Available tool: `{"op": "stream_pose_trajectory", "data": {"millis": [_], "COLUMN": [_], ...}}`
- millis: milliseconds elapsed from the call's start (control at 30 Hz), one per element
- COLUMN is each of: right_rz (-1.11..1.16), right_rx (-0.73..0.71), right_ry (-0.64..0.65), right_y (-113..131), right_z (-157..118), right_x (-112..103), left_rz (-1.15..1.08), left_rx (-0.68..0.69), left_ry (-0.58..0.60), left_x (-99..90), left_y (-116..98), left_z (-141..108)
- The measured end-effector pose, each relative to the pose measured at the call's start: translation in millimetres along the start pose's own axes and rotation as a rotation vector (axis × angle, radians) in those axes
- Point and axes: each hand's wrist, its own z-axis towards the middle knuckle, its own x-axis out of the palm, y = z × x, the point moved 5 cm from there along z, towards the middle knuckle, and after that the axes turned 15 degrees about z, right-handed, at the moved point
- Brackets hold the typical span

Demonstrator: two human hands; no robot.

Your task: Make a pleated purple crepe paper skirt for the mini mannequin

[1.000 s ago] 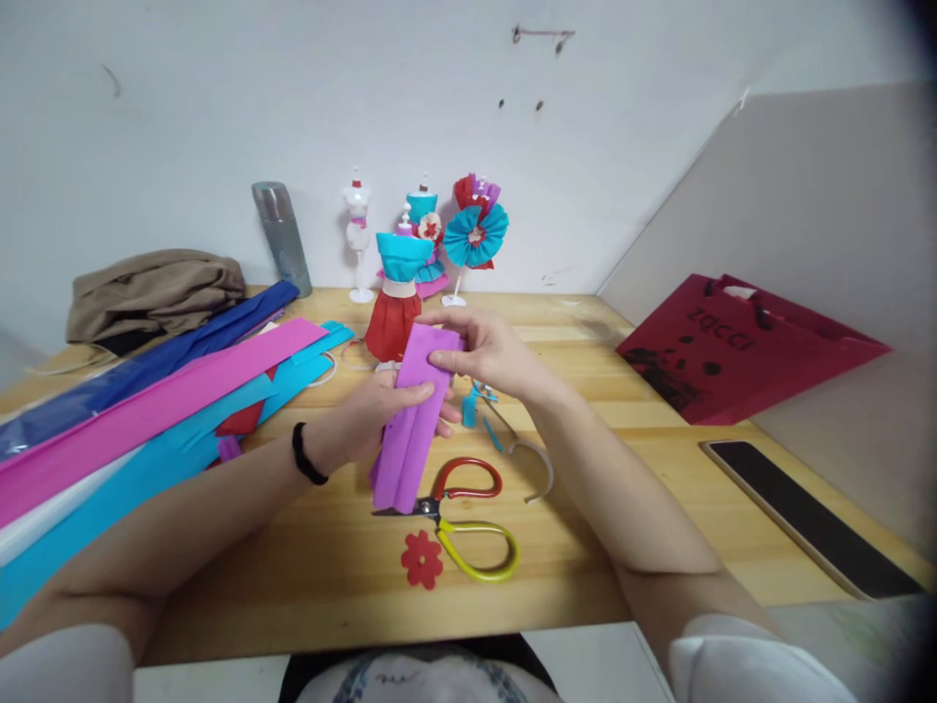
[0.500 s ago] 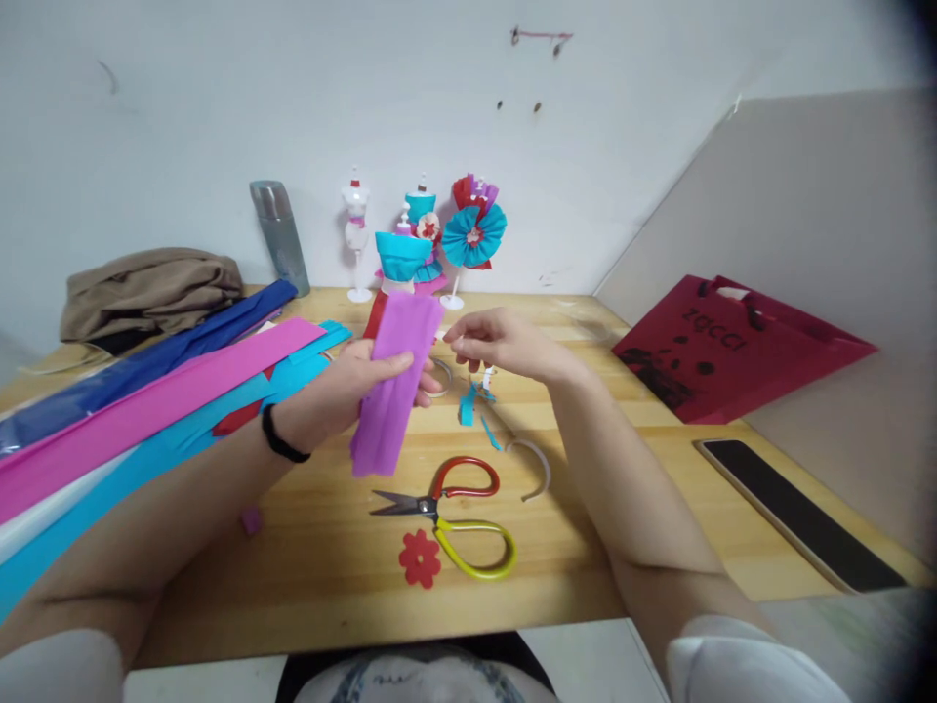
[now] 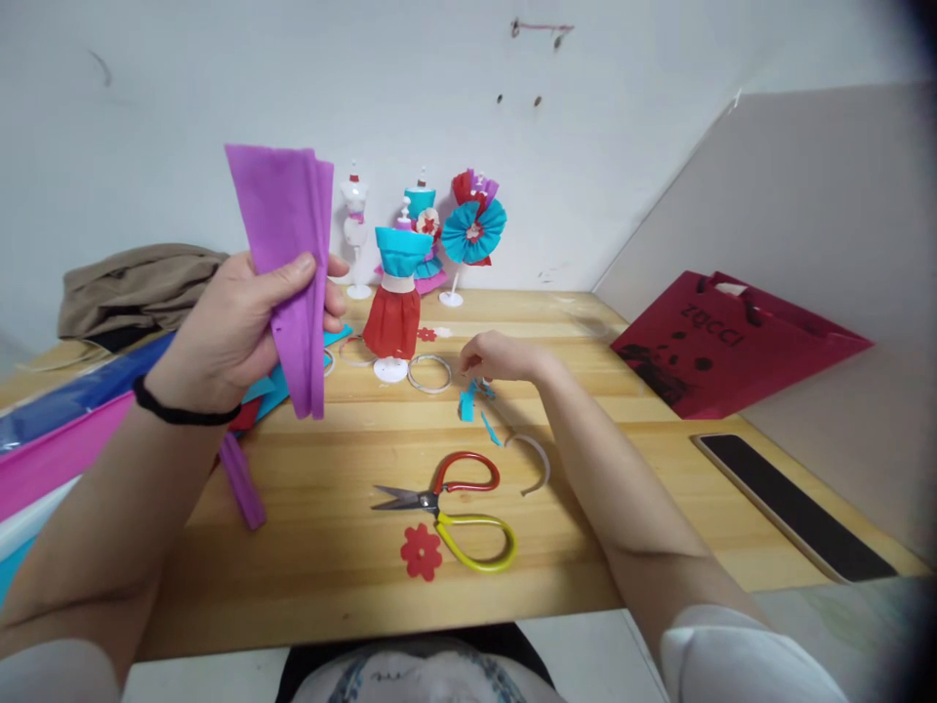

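Note:
Folded purple crepe paper (image 3: 282, 215) is gripped in my left hand (image 3: 253, 312), raised at the left with the thumb across it. My right hand (image 3: 498, 359) is lowered over small blue scraps (image 3: 467, 402) at mid-table, fingers curled down; whether it pinches anything is hidden. Left of it stands a small mannequin in a blue top and red skirt (image 3: 391, 322), with a white ring (image 3: 429, 374) beside its base. Scissors with red and yellow handles (image 3: 428, 501) lie open near the front, a red paper flower (image 3: 421, 553) just below them.
Three more mannequins, one with a big blue rosette (image 3: 474, 234), stand by the wall. Crepe rolls (image 3: 65, 439) and brown cloth (image 3: 139, 288) lie left. A purple strip (image 3: 241, 483) is near my left forearm. At right are a red bag (image 3: 724, 342) and a phone (image 3: 794, 508).
My left hand has moved up and left with the purple paper, uncovering the red-skirted mannequin and the white ring. My right hand has dropped slightly toward the blue scraps.

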Motion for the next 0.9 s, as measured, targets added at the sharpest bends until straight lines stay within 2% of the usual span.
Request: {"op": "stream_pose_trajectory", "data": {"millis": [67,133,300,400,667,900], "right_rz": [-0.012,-0.010,0.018,0.041,0.073,0.117], "right_rx": [-0.026,-0.067,-0.175,-0.225,-0.282,-0.319], "right_ry": [-0.021,-0.023,0.037,0.052,0.033,0.044], "right_y": [-1.0,1.9,16.8,24.4,32.4,35.1], "right_z": [2.5,6.2,11.5,8.4,5.2,3.5], "right_x": [-0.2,3.2,17.3,18.9,16.0,15.0], "left_rz": [0.018,0.018,0.007,0.009,0.060,0.059], "left_rx": [0.010,-0.010,-0.093,-0.124,-0.109,-0.158], "left_ry": [0.013,0.075,0.194,0.244,0.211,0.187], "left_x": [-0.5,4.2,18.4,22.4,9.0,2.2], "left_y": [-1.1,2.3,16.2,20.3,27.2,36.5], "left_z": [0.8,2.1,3.9,3.9,13.9,19.4]}}
